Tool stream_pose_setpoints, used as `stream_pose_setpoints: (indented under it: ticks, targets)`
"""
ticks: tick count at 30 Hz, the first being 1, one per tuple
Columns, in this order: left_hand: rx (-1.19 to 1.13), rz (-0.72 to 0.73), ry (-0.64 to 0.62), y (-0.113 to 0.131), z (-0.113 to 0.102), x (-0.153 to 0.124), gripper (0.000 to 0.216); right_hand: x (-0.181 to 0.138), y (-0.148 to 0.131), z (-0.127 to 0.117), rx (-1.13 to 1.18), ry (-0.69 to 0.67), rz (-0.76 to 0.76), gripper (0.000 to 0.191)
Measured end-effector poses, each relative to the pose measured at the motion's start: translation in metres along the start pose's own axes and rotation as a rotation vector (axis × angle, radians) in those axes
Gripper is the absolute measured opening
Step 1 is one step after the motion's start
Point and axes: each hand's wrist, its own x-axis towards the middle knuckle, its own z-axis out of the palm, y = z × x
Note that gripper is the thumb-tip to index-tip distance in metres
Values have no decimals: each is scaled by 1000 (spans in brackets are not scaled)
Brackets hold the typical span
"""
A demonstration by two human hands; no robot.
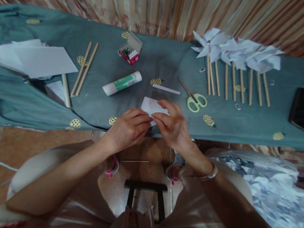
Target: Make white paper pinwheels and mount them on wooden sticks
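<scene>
A small piece of white paper is between my two hands, over the front edge of the cloth-covered table. My left hand pinches its near left edge, fingers curled together. From the other side my right hand grips the paper between thumb and fingers, the fingertips almost meeting those of the left. Just beyond lie a thin white paper strip and scissors with light green handles, their blades pointing away to the left. A white and green glue stick lies on its side to the left.
Several white paper pinwheels on wooden sticks lie at the back right, with a black phone farther right. An open red box holds small metal pieces. Leftward are two wooden sticks and stacked white paper. A plastic bag of paper stands below.
</scene>
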Motion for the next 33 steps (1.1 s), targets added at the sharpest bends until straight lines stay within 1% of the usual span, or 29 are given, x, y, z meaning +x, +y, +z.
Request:
stream_pose_setpoints:
  ticks: [6, 9, 13, 20, 25, 28, 33]
  targets:
    - [-12, -13, -27, -2, 1, -2, 15, -7, -6, 1, -132, -56, -48, 27]
    - [-27, 4, 1, -1, 1, -1, 15, -10, -8, 3, -170, -81, -53, 31]
    - [-70, -15, 37, -2, 0, 0, 14, -12, -10, 6, -214, -90, -60, 31]
    - [-119, -136, 137, -12, -10, 1, 14, -14, -11, 9, -219, -109, -89, 37]
    - [-128, -244, 170, -18, -17, 4, 16, -14, -14, 8, -198, -128, -80, 40]
    - [-142, -312, 199, -19, -17, 9, 17, -13, -17, 5, -178, -119, -74, 39]
    - [-195, -395, 292, -21, -11, 20, 17, -7, -16, 0, -170, -88, -87, 32]
